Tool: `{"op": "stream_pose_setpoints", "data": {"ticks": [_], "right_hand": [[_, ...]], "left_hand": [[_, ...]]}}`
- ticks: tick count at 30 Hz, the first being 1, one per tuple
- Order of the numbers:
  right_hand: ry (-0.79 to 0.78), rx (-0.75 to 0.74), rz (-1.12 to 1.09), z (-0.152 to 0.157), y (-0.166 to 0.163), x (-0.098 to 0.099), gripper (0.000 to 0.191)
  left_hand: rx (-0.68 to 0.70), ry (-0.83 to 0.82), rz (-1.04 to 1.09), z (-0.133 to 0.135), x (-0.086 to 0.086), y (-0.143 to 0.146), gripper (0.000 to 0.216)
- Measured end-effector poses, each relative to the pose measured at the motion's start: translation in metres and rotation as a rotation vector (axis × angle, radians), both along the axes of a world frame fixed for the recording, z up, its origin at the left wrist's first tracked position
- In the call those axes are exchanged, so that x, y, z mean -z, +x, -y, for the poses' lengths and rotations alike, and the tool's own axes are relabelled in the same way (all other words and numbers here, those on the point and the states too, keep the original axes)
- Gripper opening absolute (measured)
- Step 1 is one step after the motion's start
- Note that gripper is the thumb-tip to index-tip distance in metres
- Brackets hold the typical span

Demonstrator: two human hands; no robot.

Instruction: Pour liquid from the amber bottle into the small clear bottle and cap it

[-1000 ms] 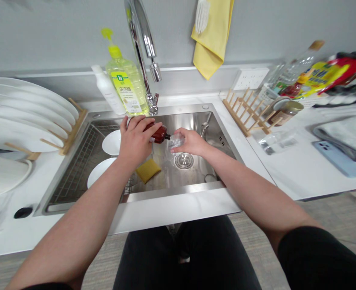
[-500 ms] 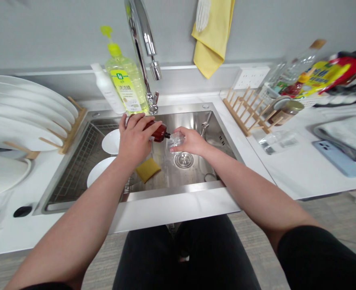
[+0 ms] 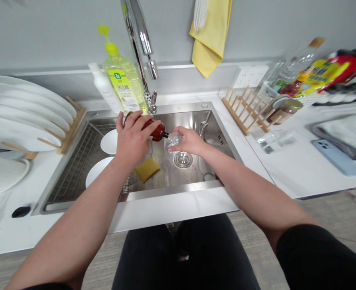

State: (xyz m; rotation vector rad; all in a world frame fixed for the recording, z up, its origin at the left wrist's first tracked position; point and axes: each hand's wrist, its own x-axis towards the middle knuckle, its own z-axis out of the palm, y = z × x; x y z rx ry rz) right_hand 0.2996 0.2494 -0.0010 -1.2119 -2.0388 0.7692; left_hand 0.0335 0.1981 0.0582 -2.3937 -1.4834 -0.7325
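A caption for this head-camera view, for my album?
Over a stainless steel sink, the left hand grips a glossy brown bottle; the right hand holds clear crumpled plastic at its tip.

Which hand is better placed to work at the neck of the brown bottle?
Probably the right hand: it sits right by the neck, holding a clear plastic piece. The left hand is occupied, wrapped around the body of the brown bottle.

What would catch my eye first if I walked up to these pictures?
Over the steel sink, the left hand grips a brown bottle, while the right hand holds a small clear object close to its dark tip. Behind the sink, a big yellow-green bottle of dish soap stands beside the tap. On the left, white plates stand in a wooden rack.
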Motion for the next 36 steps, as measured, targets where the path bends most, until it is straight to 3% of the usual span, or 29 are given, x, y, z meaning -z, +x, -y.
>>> {"op": "stream_pose_setpoints", "data": {"ticks": [12, 18, 25, 31, 36], "right_hand": [[-0.004, -0.011, -0.026, -0.0003, -0.0013, 0.0014, 0.074], [-0.009, -0.009, -0.026, 0.0001, -0.0016, 0.0007, 0.076], [-0.004, -0.026, -0.049, 0.0006, -0.0029, 0.0009, 0.074], [-0.025, -0.038, -0.076, 0.0011, -0.0040, 0.0012, 0.074], [-0.048, -0.073, -0.112, 0.0008, -0.0032, 0.0017, 0.076]], "left_hand": [[0.043, 0.074, 0.052, -0.0012, 0.0010, 0.0005, 0.065], [0.051, 0.050, 0.069, -0.0004, -0.0004, 0.0006, 0.060], [0.055, 0.147, -0.046, -0.0010, -0.0007, -0.0023, 0.055], [0.084, 0.080, 0.045, 0.0007, -0.0036, -0.0023, 0.059], [0.073, 0.054, 0.038, 0.0022, -0.0060, -0.0007, 0.048]]}}
